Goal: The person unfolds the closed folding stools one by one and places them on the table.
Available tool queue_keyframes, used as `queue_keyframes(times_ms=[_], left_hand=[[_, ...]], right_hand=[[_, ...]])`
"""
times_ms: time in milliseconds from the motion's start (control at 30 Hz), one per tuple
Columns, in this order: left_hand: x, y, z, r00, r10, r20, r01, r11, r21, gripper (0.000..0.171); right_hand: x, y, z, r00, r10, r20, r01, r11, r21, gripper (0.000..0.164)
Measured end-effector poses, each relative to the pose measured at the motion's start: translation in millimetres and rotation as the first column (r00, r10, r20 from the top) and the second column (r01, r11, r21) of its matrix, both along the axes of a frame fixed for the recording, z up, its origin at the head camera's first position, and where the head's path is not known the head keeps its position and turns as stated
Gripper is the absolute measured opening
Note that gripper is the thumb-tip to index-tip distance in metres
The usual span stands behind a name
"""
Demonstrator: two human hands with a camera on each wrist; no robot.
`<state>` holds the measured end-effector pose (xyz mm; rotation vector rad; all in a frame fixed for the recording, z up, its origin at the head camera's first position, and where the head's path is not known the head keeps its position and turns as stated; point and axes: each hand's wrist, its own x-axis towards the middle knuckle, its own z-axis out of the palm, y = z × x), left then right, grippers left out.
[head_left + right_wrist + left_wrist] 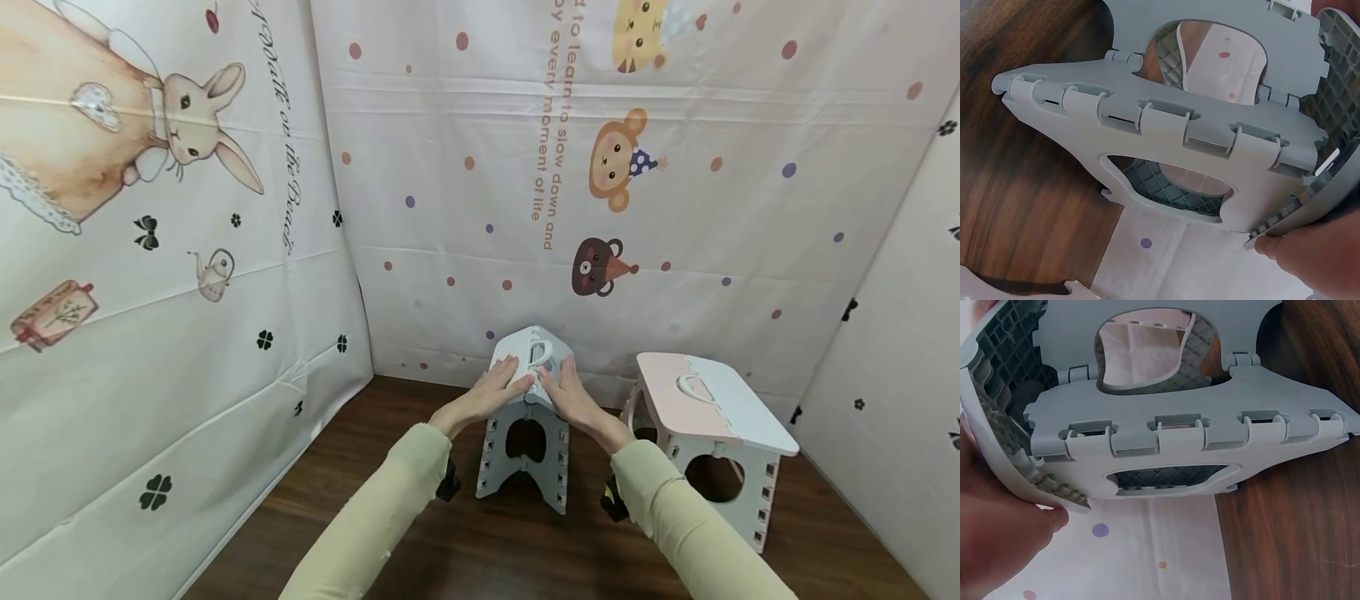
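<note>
A grey-white folding step stool (525,450) stands partly folded, its two-part top peaked like a roof along the middle hinge. My left hand (491,390) grips the left half of the top, and my right hand (577,398) holds the right half. The thumbs point inward near the carry handle (540,354) at the ridge. In the left wrist view, a fingertip (1057,519) shows at the edge of the top; the right wrist view has a fingertip (1266,245) at the opposite half's edge. The hinged side panel (1166,134) bends along its middle.
A second, pink and white folding stool (720,400) stands unfolded to the right, its top flat. Printed cloth (465,208) hangs behind and along both sides. Underfoot is a dark wood-grain floor (315,517).
</note>
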<state>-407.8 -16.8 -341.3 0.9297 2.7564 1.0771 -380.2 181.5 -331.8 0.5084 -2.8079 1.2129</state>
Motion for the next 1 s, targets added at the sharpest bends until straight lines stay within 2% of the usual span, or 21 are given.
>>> queue_keyframes(times_ms=[100,233,300,467,800,900,1000], left_hand=[[2.2,-0.6,2.8,0.999,0.009,-0.041,-0.013,0.996,-0.092,0.089],[7.1,1.8,11.3,0.992,0.014,-0.126,-0.046,0.966,-0.255,0.085],[7.9,3.1,13.7,0.989,0.010,-0.147,-0.054,0.954,-0.295,0.086],[7.0,4.4,11.7,0.989,0.007,-0.149,-0.051,0.954,-0.297,0.084],[4.4,9.5,4.3,0.983,0.022,-0.183,-0.081,0.942,-0.324,0.081],[8.3,11.7,5.9,0.977,0.043,-0.208,-0.108,0.944,-0.311,0.079],[18.1,14.9,8.0,0.962,0.068,-0.264,-0.150,0.940,-0.306,0.075]], right_hand=[[1.8,0.8,2.1,0.999,-0.035,0.022,0.034,0.999,0.037,0.086],[1.7,1.1,5.5,0.995,-0.079,-0.053,0.089,0.970,0.228,0.085],[1.5,0.7,6.3,0.992,-0.080,-0.095,0.104,0.952,0.288,0.081],[0.4,2.3,2.9,0.986,-0.068,-0.154,0.114,0.942,0.315,0.075],[2.8,5.5,-1.8,0.979,-0.088,-0.184,0.150,0.923,0.355,0.070],[5.2,6.4,-0.7,0.971,-0.105,-0.213,0.176,0.920,0.351,0.069],[10.2,8.7,0.7,0.957,-0.113,-0.268,0.201,0.922,0.330,0.065]])
